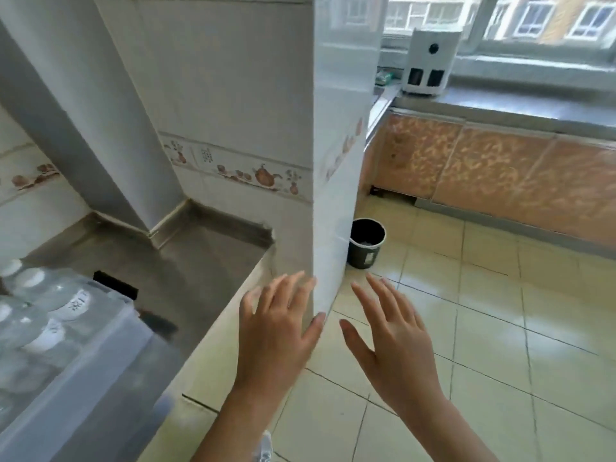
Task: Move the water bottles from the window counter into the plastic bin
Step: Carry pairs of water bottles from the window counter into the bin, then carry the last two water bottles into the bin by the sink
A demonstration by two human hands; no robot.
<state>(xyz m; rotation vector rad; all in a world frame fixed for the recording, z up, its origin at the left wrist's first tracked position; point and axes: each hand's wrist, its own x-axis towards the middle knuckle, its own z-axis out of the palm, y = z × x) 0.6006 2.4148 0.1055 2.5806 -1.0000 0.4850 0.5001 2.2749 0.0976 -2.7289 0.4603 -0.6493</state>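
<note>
A clear plastic bin (100, 348) sits at the lower left on a grey counter, with several water bottles (43, 305) lying inside it, white caps showing. My left hand (276, 331) and my right hand (393, 341) hover side by side in the lower middle, both with fingers spread and holding nothing. They are right of the bin, in front of a tiled pillar's corner. The window counter (506, 106) runs along the far right under the window; no bottle shows on the part I see.
A white tiled pillar (340, 161) stands between the grey counter (186, 261) and the window side. A white box-shaped device (428, 61) stands on the window counter. A black waste bucket (366, 243) sits on the tiled floor (500, 328) by the pillar.
</note>
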